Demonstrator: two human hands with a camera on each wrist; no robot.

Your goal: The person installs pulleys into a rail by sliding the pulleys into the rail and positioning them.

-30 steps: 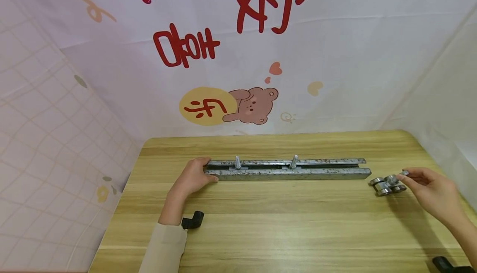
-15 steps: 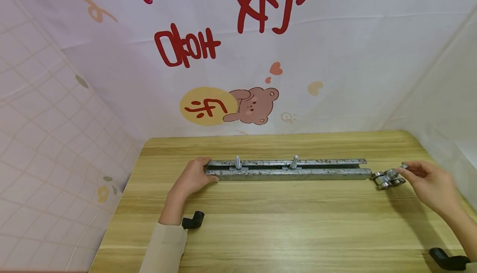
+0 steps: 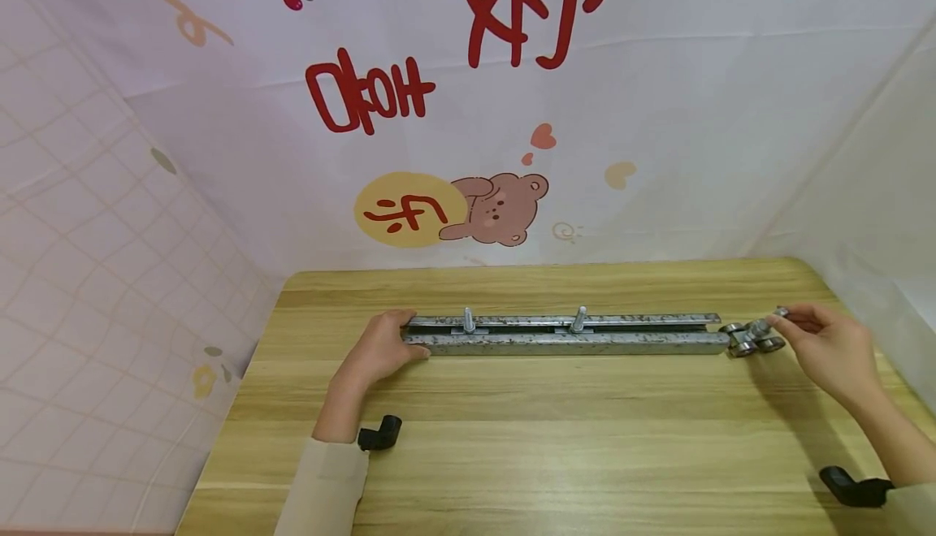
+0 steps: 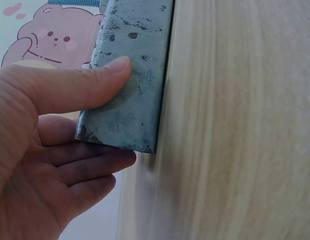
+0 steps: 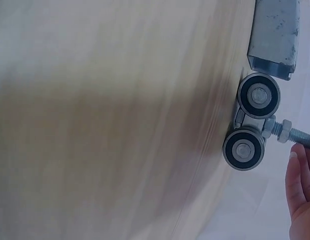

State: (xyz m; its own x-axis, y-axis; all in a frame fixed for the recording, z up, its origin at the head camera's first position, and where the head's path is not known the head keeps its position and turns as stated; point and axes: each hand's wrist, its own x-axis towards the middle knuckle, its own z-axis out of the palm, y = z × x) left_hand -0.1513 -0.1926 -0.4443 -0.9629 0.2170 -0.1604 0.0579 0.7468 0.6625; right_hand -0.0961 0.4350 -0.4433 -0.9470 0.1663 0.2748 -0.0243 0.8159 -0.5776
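A scuffed, galvanized steel channel rail (image 3: 570, 345) lies across the table, its slot facing up. Two threaded bolts on small plates, a left bolt (image 3: 469, 321) and a right bolt (image 3: 580, 319), stand up out of the slot. My left hand (image 3: 373, 349) grips the rail's left end; the left wrist view shows the thumb on the rail's side (image 4: 127, 110) and fingers behind and under the end. At the opposite end, my right hand (image 3: 837, 349) pinches the bolt of a four-wheeled roller trolley (image 3: 753, 339). Its front wheel (image 5: 259, 95) is right at the rail's open end (image 5: 275, 65).
The wood-grain table (image 3: 556, 447) stands against a white printed backdrop (image 3: 673, 114) with a bear and red lettering. Black angled pieces sit by each wrist, a left one (image 3: 380, 433) and a right one (image 3: 855, 489).
My right hand has brought the trolley left and slightly away from me, up to the rail's right end, tilting it level with the slot. The left hand and rail have stayed put.
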